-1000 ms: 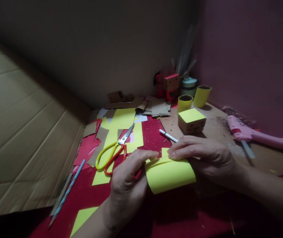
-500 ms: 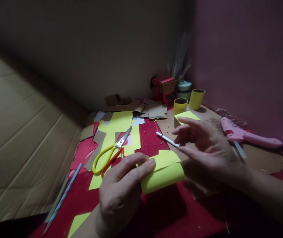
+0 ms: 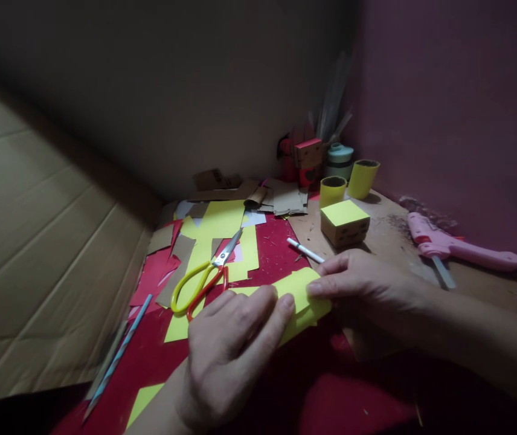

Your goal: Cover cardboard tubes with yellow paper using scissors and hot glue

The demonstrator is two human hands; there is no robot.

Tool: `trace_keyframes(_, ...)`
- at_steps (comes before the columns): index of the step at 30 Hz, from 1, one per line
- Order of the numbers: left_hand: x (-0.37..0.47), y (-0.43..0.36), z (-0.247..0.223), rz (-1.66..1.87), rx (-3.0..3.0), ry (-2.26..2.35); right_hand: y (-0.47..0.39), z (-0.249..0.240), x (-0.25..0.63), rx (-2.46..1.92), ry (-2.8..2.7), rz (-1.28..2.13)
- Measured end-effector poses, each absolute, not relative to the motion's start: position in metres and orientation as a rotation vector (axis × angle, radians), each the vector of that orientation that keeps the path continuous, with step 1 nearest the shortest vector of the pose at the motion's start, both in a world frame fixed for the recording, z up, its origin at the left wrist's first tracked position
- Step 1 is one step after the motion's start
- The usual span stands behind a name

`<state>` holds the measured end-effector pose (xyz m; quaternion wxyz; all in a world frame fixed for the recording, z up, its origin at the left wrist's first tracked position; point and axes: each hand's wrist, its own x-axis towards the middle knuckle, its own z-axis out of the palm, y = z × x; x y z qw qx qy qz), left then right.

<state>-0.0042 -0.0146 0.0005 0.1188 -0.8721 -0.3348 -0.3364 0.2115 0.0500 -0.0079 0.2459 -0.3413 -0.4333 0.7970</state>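
Observation:
A rolled piece of yellow paper (image 3: 301,296) is held between both hands, low in the middle of the view. My left hand (image 3: 235,350) is closed on its left part, the thumb pressing on top. My right hand (image 3: 353,281) pinches its right end with thumb and fingers. Just left of the paper lie scissors (image 3: 220,260) with yellow and red handles, on yellow sheets (image 3: 222,219). Beyond my right hand is a small cardboard box (image 3: 344,232) with a yellow top, and a white pen (image 3: 304,249) lies beside it.
Two yellow tubes (image 3: 332,192) stand at the back right. A pink glue gun (image 3: 467,251) lies on cardboard at the right. A striped pencil (image 3: 120,356) is at the left, near a large cardboard panel (image 3: 50,254). Cardboard and red paper scraps lie about.
My right hand has come down and left from above the paper and now grips its right end. The small box has come into fuller view. My left hand still holds the roll.

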Motion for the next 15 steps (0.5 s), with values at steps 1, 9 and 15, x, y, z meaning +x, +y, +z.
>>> trace_keyframes(1, -0.005, -0.013, -0.002, -0.964, -2.537, -0.978, 0.05, -0.007, 0.208, -0.949, -1.14, 2.17)
trace_keyframes(9, -0.002, 0.006, -0.004, -2.083, -2.03, -2.201, 0.055, 0.014, 0.185, -0.887, -1.108, 1.886)
trace_keyframes(15, 0.012, 0.008, -0.007, -2.596, -1.975, -2.458, 0.047, 0.002, 0.18, -0.962, -1.38, 1.514)
